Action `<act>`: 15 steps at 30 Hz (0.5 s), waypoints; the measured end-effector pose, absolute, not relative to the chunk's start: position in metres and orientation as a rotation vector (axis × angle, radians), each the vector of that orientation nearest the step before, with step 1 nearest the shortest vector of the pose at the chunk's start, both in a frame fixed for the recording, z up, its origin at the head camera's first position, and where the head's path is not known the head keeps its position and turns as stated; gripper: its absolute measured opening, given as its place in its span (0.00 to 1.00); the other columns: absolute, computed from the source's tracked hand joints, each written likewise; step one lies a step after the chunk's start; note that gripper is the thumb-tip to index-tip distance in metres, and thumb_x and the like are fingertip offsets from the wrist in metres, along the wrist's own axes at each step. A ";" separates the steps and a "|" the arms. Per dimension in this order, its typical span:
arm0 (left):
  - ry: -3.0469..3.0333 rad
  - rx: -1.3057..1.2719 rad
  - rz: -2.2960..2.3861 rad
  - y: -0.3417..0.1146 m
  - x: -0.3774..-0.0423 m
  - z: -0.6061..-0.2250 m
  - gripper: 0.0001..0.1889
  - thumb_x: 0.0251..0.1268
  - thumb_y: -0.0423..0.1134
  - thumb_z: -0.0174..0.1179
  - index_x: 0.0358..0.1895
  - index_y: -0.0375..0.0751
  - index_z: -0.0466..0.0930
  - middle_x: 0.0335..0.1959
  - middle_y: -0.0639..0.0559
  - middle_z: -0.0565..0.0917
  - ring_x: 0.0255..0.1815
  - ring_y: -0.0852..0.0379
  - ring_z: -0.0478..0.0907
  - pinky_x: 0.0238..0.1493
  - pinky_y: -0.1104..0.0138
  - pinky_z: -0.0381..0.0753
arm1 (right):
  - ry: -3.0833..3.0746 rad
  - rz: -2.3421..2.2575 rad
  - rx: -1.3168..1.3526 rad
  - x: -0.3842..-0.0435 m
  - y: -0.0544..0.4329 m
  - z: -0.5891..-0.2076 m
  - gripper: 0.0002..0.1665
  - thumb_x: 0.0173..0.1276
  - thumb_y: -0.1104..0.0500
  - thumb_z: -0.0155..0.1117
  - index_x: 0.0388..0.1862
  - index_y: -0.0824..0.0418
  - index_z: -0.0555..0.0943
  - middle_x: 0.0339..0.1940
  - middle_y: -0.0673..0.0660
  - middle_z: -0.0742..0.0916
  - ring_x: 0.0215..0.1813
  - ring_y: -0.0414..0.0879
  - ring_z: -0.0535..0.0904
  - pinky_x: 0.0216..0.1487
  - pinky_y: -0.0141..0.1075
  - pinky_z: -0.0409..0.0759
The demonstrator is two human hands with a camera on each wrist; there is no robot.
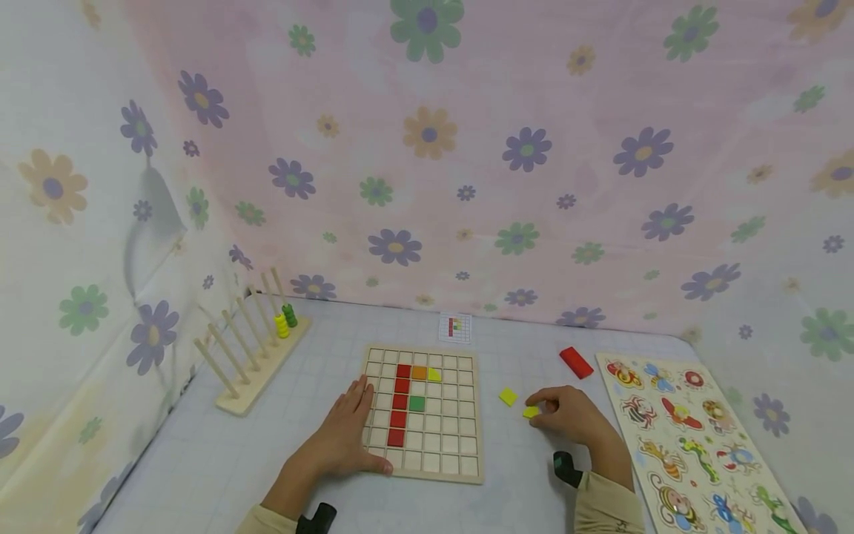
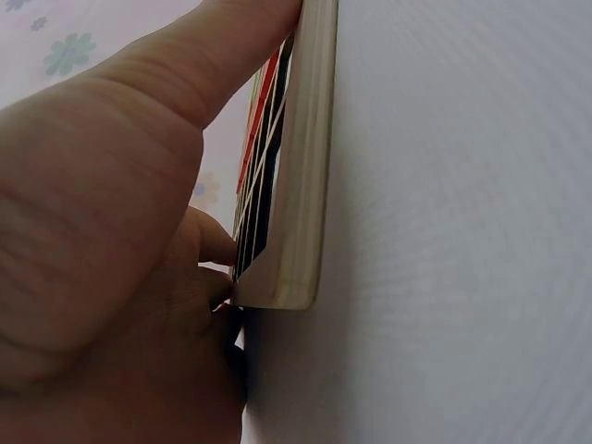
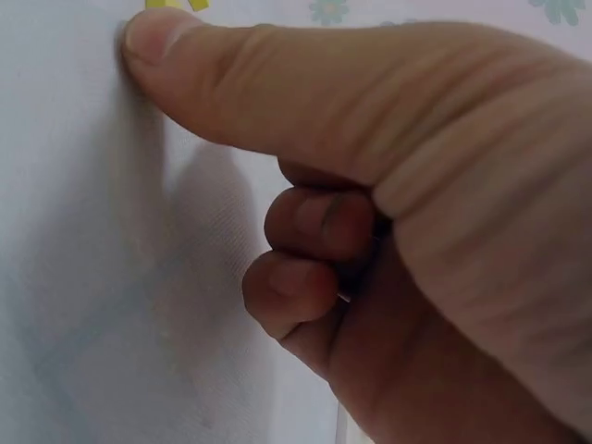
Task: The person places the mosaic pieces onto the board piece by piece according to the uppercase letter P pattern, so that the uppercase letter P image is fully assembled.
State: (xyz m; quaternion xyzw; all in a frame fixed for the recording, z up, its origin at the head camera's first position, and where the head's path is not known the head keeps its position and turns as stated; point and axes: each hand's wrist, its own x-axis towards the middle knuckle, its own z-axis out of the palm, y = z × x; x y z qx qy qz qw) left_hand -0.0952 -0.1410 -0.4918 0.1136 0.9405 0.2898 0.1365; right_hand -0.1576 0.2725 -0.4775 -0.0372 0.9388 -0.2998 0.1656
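A wooden grid board [image 1: 448, 475] lies flat on the table in the head view. On it are a column of several red tiles [image 1: 399, 401], an orange tile [image 1: 419, 373], a yellow piece [image 1: 434, 374] and a green tile [image 1: 416, 403]. My left hand [image 1: 336, 437] rests against the board's left side, fingers extended, with the thumb at the near edge. To the right of the board, my right hand [image 1: 574, 417] pinches a yellow tile [image 1: 531, 411] between thumb and finger, close over the table. Another yellow tile [image 1: 508, 397] lies just left of it.
Behind the board lies a small pattern card [image 1: 455, 327]. A wooden peg stand [image 1: 248, 394] with yellow and green beads is at the left. Farther right are a red block [image 1: 576, 363] and an insect puzzle board [image 1: 690, 437]. Flowered cloth [image 1: 460, 222] walls the table's back and sides.
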 end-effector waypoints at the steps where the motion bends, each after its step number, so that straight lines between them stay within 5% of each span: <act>1: 2.722 0.327 0.839 -0.141 -0.095 -0.492 0.74 0.34 0.67 0.81 0.81 0.31 0.47 0.85 0.36 0.43 0.86 0.37 0.41 0.84 0.42 0.46 | 2.685 -0.842 -0.097 -0.158 0.273 -0.478 0.14 0.57 0.55 0.80 0.44 0.51 0.90 0.27 0.52 0.74 0.34 0.46 0.69 0.33 0.36 0.65; 15: 2.725 0.339 0.832 -0.142 -0.096 -0.494 0.75 0.35 0.68 0.80 0.82 0.31 0.46 0.85 0.35 0.43 0.86 0.37 0.40 0.84 0.42 0.46 | 2.852 -0.707 0.089 -0.166 0.270 -0.492 0.28 0.59 0.36 0.75 0.38 0.59 0.81 0.33 0.55 0.83 0.36 0.48 0.75 0.34 0.37 0.73</act>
